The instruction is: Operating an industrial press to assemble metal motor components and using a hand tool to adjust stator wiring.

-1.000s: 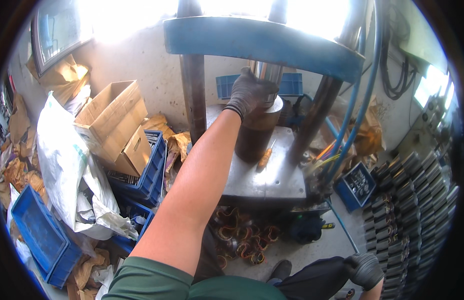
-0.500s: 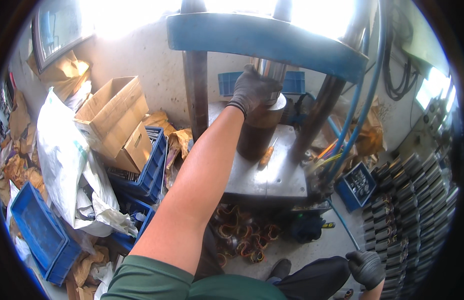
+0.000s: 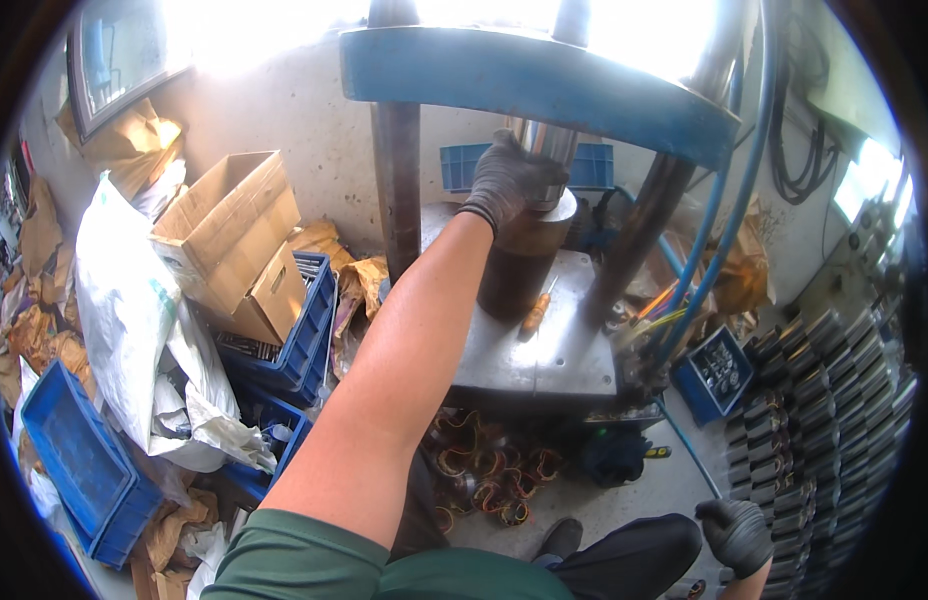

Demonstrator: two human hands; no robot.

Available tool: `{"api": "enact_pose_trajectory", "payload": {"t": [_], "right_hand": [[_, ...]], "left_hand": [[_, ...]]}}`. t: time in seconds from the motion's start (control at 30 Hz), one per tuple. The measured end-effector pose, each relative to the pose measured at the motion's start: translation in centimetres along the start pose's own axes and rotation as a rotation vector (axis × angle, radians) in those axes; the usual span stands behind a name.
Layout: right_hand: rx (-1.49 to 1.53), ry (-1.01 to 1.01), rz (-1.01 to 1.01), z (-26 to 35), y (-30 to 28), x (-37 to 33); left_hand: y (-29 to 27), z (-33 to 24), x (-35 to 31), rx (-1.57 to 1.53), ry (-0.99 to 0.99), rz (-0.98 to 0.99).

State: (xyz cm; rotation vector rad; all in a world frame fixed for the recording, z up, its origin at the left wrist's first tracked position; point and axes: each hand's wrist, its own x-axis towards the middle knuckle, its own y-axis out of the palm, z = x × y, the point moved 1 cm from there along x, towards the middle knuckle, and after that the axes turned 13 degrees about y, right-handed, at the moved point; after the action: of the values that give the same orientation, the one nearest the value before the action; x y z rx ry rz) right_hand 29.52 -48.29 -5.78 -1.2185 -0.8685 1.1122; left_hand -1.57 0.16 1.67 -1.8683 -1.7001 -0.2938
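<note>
Under the blue crossbeam of a press, my gloved left hand is closed against the side of a shiny metal cylinder. Its far fingers are hidden behind that cylinder, which stands over a thick, dark round block on the steel press bed. Beside the block lies a screwdriver with an orange-yellow handle. Low on the right, my gloved right hand is closed around the near end of a thin blue lever that slants up toward the press.
Blue hoses run down the press's right side. Stacked metal cylinders and a blue parts bin stand at right. Wound copper parts lie on the floor below. Cardboard boxes, a white sack and blue crates crowd the left.
The whole view has shifted very slightly to the right. Both hands keep their places on the cylinder and the lever.
</note>
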Motion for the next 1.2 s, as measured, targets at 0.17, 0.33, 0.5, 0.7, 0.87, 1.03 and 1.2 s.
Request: {"api": "enact_pose_trajectory", "payload": {"t": [0.17,0.33,0.5,0.7,0.87,1.03,1.2], "right_hand": [[0.173,0.032,-0.248,0.4,-1.9,1.5],[0.123,-0.054,-0.723,2.1,-6.8,9.3],[-0.018,-0.083,-0.809,-2.0,-10.2,17.3],[0.123,0.074,-0.822,-0.4,-11.8,20.7],[-0.079,0.081,-0.955,-1.9,-11.3,20.7],[0.042,0.200,-0.726,-0.6,-11.5,16.8],[-0.014,0.016,-0.740,0.8,-7.9,11.2]], "left_hand": [[0.4,-0.2,0.2,-0.029,0.002,0.019],[1.2,1.2,0.7,-0.040,0.131,-0.076],[0.9,-0.3,-0.2,0.081,0.216,-0.112],[0.3,-1.3,-0.7,0.097,0.127,-0.056],[0.5,-1.1,-3.4,0.154,0.165,-0.095],[0.4,-1.6,-11.2,-0.240,0.334,-0.121],[0.7,1.2,-19.8,-1.181,0.112,-0.248]]}}
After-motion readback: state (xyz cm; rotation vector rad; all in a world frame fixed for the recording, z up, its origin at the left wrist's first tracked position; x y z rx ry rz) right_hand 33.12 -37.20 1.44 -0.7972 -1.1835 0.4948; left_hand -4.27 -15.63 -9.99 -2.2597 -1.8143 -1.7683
